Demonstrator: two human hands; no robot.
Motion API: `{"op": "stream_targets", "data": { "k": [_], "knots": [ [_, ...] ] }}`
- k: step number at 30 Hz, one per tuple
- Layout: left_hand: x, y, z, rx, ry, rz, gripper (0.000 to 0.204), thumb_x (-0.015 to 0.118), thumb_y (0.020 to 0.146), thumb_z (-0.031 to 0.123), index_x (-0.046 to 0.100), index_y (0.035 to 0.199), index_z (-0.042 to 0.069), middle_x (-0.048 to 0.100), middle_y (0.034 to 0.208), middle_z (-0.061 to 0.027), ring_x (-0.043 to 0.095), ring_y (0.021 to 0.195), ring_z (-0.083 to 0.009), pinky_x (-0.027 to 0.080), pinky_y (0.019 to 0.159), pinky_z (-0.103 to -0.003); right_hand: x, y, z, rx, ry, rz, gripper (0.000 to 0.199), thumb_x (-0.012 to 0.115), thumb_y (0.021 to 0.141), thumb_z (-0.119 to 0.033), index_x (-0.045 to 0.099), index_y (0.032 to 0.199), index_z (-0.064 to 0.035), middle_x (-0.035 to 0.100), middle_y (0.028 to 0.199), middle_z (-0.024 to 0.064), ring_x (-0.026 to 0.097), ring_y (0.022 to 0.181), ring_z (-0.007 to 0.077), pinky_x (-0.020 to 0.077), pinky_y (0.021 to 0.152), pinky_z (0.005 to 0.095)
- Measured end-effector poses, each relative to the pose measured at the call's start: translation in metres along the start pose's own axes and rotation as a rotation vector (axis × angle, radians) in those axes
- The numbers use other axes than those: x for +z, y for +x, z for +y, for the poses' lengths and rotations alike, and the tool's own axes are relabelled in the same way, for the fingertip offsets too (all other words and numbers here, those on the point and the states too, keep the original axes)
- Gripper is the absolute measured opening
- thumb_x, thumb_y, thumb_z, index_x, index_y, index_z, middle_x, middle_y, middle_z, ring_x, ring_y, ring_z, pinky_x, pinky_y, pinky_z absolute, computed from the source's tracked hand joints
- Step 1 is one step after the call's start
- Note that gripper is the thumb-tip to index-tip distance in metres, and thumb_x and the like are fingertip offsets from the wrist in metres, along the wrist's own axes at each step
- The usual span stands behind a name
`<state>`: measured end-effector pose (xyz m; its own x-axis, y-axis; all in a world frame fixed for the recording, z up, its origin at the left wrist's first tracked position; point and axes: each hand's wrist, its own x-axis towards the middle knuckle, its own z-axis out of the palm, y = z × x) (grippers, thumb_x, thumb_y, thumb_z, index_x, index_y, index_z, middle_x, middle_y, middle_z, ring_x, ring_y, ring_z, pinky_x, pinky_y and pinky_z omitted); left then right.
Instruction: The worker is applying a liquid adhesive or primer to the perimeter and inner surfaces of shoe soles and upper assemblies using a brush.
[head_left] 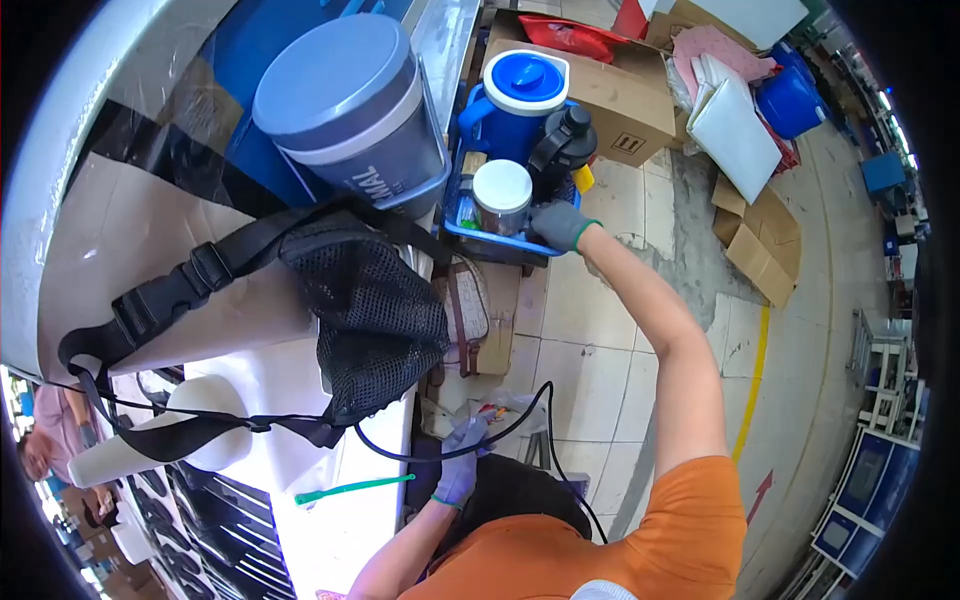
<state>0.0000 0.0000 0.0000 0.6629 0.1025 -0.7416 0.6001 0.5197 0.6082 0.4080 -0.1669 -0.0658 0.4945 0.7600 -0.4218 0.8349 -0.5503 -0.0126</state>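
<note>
My right hand point(560, 226), in a grey glove, reaches over the near right rim of a blue plastic basket point(497, 240). Its fingertips dip in beside a clear jar with a white lid point(502, 190) and are mostly hidden. Behind the jar stand a blue jug with a white rim point(522, 85) and a black bottle point(568, 145). My left hand point(462, 462), also gloved, hangs low by my lap with its fingers loosely extended. A black cable point(520, 425) crosses in front of it, and a clear plastic bag point(503, 412) lies close by.
Left of the basket are a large grey-blue cooler point(345, 110) and a black mesh pouch with straps point(375, 310). A green strip point(355, 489) lies on the white surface. Cardboard boxes point(590, 100) stand ahead; a flattened carton point(765, 245) lies on the tiled floor. Another person point(60, 420) is far left.
</note>
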Motion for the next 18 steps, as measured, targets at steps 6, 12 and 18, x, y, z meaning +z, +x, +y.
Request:
{"op": "stream_targets", "data": {
  "k": [6, 12, 18],
  "knots": [
    [-0.006, 0.004, -0.001, 0.020, 0.001, 0.001, 0.031, 0.059, 0.095, 0.027, 0.067, 0.113, 0.004, 0.053, 0.071, 0.0048, 0.049, 0.063, -0.0048, 0.038, 0.058, -0.020, 0.004, -0.002, -0.001, -0.051, 0.200, 0.318, 0.018, 0.053, 0.081, -0.013, 0.068, 0.091, -0.0078, 0.067, 0.095, 0.0186, 0.065, 0.091, 0.0344, 0.0520, 0.078, 0.0432],
    [0.003, -0.002, -0.003, 0.018, -0.040, 0.031, 0.030, 0.060, 0.094, 0.029, 0.069, 0.111, 0.005, 0.052, 0.068, 0.0056, 0.050, 0.063, -0.0044, 0.043, 0.060, -0.019, 0.008, 0.012, -0.008, 0.054, 0.079, 0.147, 0.019, 0.052, 0.082, -0.014, 0.070, 0.088, -0.0078, 0.068, 0.092, 0.0179, 0.067, 0.087, 0.0344, 0.0535, 0.074, 0.0441],
    [0.002, -0.003, -0.011, 0.029, 0.006, 0.040, 0.032, 0.057, 0.095, 0.032, 0.069, 0.112, 0.007, 0.054, 0.069, 0.0054, 0.051, 0.064, -0.0043, 0.042, 0.059, -0.019, 0.018, 0.014, -0.011, 0.306, 0.130, 0.131, 0.019, 0.060, 0.077, -0.020, 0.070, 0.088, -0.0075, 0.068, 0.091, 0.0192, 0.066, 0.084, 0.0354, 0.0536, 0.072, 0.0446]
  ]
}}
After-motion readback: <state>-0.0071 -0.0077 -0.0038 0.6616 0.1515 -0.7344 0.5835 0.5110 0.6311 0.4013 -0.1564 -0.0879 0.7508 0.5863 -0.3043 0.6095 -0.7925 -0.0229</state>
